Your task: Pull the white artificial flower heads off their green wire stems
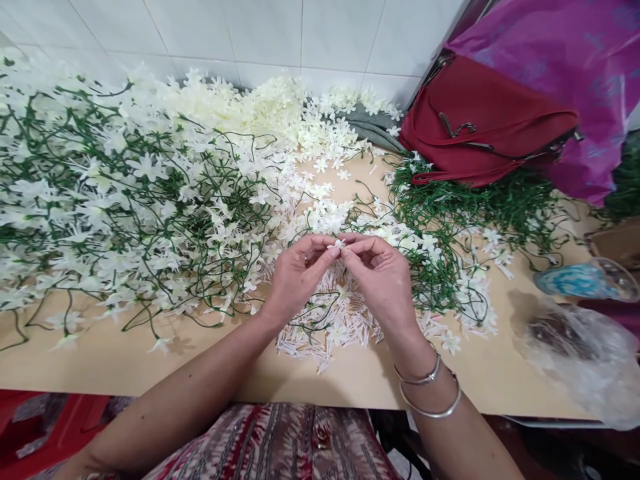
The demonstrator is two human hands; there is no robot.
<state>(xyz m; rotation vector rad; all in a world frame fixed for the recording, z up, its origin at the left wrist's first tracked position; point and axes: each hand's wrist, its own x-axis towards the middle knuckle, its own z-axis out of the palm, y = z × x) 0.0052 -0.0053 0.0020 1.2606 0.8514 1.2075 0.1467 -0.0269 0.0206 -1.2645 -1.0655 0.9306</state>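
My left hand (295,275) and right hand (384,280) both pinch one flower (337,245); a light fingertip grip should spare its petals.

Bright, even light; white blooms glare, edges bend, soft shadows underneath.

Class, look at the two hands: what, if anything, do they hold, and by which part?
The left hand and right hand pinch one small white flower between their fingertips. Its petals show, but the gripped part is hidden.
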